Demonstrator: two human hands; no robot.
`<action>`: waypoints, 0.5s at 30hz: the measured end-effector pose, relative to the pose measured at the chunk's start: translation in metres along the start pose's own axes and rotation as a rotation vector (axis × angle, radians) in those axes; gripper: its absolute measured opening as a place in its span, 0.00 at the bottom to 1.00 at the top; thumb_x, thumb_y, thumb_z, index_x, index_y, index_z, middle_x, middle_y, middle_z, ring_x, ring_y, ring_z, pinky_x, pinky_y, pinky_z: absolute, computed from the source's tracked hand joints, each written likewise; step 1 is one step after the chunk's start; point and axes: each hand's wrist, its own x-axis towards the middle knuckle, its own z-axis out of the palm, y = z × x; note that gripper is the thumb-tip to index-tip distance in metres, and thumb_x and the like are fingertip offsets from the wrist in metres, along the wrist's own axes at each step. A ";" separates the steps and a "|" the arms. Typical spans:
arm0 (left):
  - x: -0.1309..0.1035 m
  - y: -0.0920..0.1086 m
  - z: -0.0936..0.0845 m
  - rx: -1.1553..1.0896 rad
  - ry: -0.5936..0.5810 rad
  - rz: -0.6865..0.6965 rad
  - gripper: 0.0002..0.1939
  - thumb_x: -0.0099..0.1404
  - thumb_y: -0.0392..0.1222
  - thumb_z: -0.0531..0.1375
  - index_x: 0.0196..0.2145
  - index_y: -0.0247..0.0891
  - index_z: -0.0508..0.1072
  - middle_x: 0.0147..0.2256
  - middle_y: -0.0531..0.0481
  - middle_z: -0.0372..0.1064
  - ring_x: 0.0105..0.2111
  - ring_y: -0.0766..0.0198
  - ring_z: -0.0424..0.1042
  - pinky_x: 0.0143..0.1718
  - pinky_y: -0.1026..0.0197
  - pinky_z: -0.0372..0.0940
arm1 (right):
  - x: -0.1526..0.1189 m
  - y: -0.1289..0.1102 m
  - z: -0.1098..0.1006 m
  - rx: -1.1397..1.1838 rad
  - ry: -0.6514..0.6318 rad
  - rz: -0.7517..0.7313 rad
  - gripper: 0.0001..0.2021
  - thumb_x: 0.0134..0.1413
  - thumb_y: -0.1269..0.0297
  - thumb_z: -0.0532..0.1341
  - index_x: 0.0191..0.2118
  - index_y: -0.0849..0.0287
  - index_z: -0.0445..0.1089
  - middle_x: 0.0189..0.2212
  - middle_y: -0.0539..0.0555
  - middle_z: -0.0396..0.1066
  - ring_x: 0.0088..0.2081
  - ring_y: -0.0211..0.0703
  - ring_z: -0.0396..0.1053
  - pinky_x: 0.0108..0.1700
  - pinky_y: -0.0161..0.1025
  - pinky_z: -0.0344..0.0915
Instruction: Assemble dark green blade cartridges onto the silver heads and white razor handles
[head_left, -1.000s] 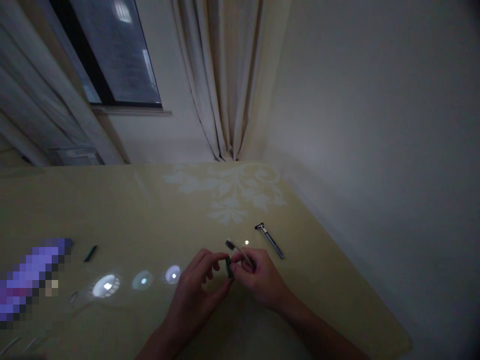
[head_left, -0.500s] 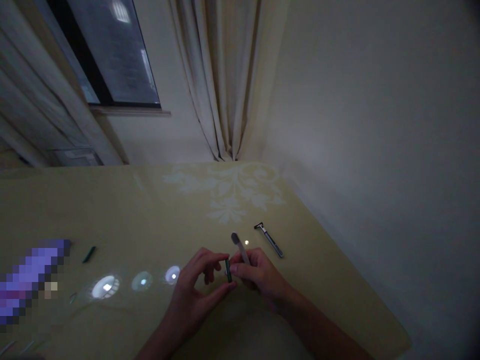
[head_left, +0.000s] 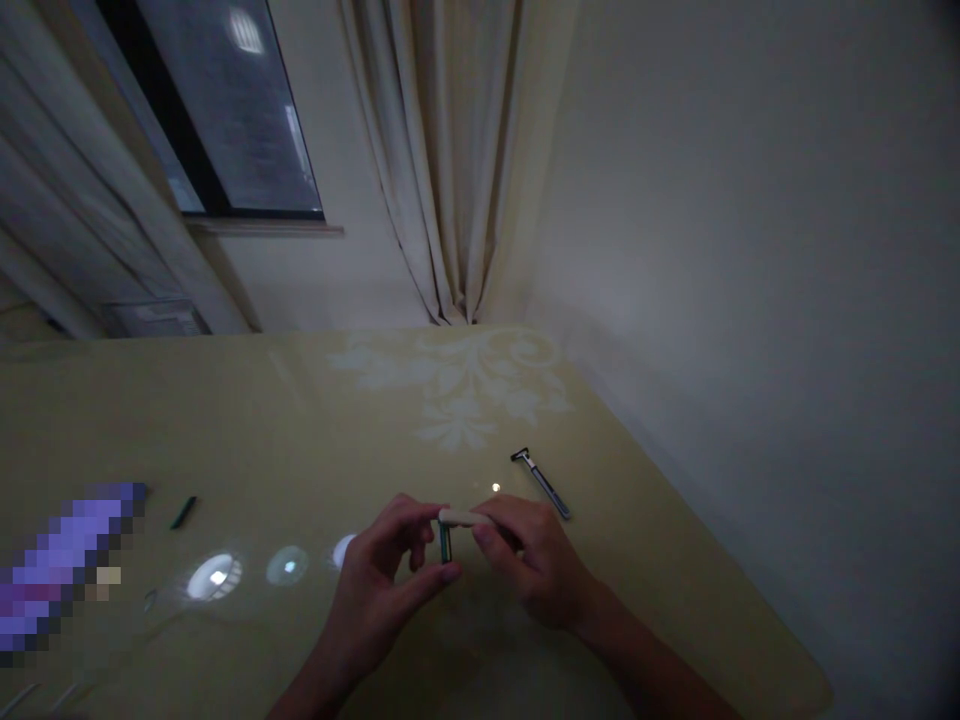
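Note:
My left hand [head_left: 382, 570] pinches a small, dark green-edged razor cartridge [head_left: 446, 543] upright by its two ends, between thumb and index finger. My right hand [head_left: 536, 555] is closed around a pale toothbrush [head_left: 465, 518], held level. The brush's head touches or lies just over the cartridge's upper part; its bristles face away from me and are hidden. Behind my right hand, a razor [head_left: 541, 483] with a dark and silver handle lies on the table. Another dark green bar [head_left: 183, 512], similar to the one I hold, rests farther left.
The glossy yellowish table [head_left: 225, 420] reflects several lights. At the left lies a blurred purple object [head_left: 67, 560]. Thin pale sticks [head_left: 64, 697] lie at the lower left. A wall [head_left: 750, 300] borders the table on the right, and curtains [head_left: 450, 160] hang behind it.
The toothbrush has swung from pointing up and away to lying level, its head now at the cartridge. My right hand has turned with it. My left hand keeps its pinch.

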 end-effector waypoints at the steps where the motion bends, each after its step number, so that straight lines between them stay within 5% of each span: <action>1: 0.000 0.001 0.000 -0.003 0.005 0.004 0.20 0.58 0.39 0.78 0.48 0.47 0.84 0.34 0.53 0.68 0.31 0.66 0.68 0.33 0.64 0.66 | 0.000 0.001 -0.001 -0.022 -0.010 -0.004 0.19 0.74 0.54 0.55 0.37 0.59 0.77 0.29 0.52 0.71 0.30 0.41 0.65 0.34 0.39 0.55; 15: 0.005 0.011 -0.003 0.015 0.058 0.001 0.19 0.56 0.39 0.78 0.47 0.46 0.86 0.31 0.52 0.68 0.29 0.66 0.69 0.30 0.66 0.68 | -0.002 0.000 -0.002 -0.090 0.014 -0.027 0.16 0.72 0.56 0.58 0.38 0.60 0.78 0.26 0.51 0.69 0.28 0.40 0.64 0.33 0.39 0.54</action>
